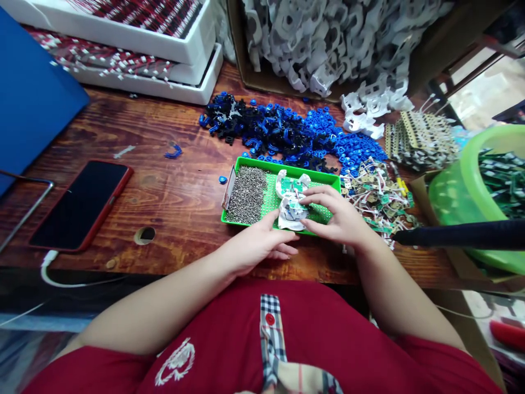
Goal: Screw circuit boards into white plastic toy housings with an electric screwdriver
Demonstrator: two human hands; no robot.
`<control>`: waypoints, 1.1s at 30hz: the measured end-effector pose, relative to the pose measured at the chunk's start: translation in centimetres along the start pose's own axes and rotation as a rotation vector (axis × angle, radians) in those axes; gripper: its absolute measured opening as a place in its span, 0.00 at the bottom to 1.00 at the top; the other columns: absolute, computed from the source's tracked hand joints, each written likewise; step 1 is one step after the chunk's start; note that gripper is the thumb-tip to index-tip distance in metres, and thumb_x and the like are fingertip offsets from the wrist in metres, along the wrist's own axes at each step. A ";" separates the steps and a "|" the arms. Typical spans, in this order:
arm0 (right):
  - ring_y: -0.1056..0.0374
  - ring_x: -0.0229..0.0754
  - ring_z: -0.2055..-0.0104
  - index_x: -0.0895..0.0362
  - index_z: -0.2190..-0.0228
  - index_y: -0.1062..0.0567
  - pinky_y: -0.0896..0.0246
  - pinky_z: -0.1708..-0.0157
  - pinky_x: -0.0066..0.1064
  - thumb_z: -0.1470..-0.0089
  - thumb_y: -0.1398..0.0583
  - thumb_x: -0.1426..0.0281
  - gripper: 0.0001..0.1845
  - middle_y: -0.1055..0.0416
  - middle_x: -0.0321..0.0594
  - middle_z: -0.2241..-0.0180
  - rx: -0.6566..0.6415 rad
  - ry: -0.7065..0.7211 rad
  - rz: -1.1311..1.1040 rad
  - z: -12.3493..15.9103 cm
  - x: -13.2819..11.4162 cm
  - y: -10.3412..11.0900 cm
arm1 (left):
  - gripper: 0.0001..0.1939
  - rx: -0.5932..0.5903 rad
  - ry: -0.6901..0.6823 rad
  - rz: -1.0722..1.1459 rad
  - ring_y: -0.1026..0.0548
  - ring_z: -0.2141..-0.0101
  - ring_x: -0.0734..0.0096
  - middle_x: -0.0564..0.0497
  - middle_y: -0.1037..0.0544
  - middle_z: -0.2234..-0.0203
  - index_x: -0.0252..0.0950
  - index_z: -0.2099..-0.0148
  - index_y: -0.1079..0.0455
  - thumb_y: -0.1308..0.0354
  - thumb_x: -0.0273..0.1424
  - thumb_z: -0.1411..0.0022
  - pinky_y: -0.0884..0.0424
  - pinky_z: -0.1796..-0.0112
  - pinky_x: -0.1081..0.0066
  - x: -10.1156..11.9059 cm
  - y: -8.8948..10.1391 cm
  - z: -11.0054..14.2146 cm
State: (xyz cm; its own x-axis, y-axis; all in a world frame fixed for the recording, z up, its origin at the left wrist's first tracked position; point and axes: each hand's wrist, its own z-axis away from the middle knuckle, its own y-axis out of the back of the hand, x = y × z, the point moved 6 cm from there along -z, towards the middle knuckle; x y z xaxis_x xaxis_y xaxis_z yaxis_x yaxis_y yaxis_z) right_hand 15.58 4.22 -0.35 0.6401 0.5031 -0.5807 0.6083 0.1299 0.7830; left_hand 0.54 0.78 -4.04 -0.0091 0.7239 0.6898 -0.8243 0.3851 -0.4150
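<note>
A white plastic housing with a green circuit board (pixel 292 189) and thin wires sits over the green tray (pixel 283 164). My right hand (pixel 334 216) holds it from the right, index finger at the board and thumb lower down. From the left, my left hand (pixel 262 241) steadies the housing's lower edge with the thumb, its other fingers curled in front of the tray. Small silver screws (pixel 246 194) fill the tray's left part. The housing's underside is hidden.
Blue and black plastic parts (pixel 283 128) are heaped behind the tray. Wired small boards (pixel 377 197) lie to its right, near a green basket (pixel 459 186) and a dark bar (pixel 459 235). A box of white housings (pixel 328 44), foam trays (pixel 205 87) and a charging phone (pixel 82 205) surround the workplace.
</note>
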 end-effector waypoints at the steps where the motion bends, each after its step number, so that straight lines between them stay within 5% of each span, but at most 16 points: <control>1: 0.38 0.44 0.48 0.54 0.57 0.30 0.40 0.47 0.42 0.52 0.38 0.63 0.19 0.35 0.43 0.53 -0.008 -0.003 -0.005 0.0 0.0 -0.1 | 0.29 0.004 0.005 0.030 0.21 0.65 0.68 0.43 0.25 0.54 0.42 0.41 0.44 0.40 0.31 0.44 0.29 0.63 0.70 0.0 -0.1 -0.1; 17: 0.36 0.42 0.52 0.57 0.58 0.31 0.38 0.49 0.38 0.52 0.40 0.66 0.18 0.33 0.43 0.56 -0.063 -0.016 0.010 0.1 -0.4 0.1 | 0.13 0.074 0.054 -0.013 0.21 0.71 0.73 0.41 0.21 0.62 0.34 0.53 0.36 0.47 0.33 0.38 0.28 0.68 0.74 1.0 -1.0 -0.3; 24: 0.36 0.40 0.52 0.55 0.57 0.32 0.38 0.50 0.36 0.51 0.39 0.65 0.19 0.32 0.41 0.56 -0.015 0.022 -0.094 1.0 0.1 0.7 | 0.14 0.115 0.015 -0.250 0.24 0.77 0.70 0.50 0.22 0.80 0.35 0.58 0.41 0.43 0.35 0.42 0.31 0.71 0.71 1.6 -1.3 -0.5; 33: 0.36 0.41 0.51 0.55 0.57 0.32 0.36 0.52 0.35 0.52 0.39 0.66 0.19 0.33 0.42 0.55 0.018 0.057 -0.154 2.0 -1.3 2.0 | 0.17 0.178 -0.046 -0.330 0.24 0.60 0.64 0.46 0.24 0.62 0.36 0.56 0.42 0.42 0.34 0.45 0.29 0.59 0.64 1.4 -1.6 0.6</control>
State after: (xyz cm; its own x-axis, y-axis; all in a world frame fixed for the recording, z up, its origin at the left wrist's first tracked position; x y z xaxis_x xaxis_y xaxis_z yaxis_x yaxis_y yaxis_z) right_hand 16.89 2.07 1.55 0.5111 0.5263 -0.6796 0.7057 0.1945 0.6813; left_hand 1.53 0.86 -2.04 0.2512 0.5493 0.7969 -0.8725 0.4850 -0.0593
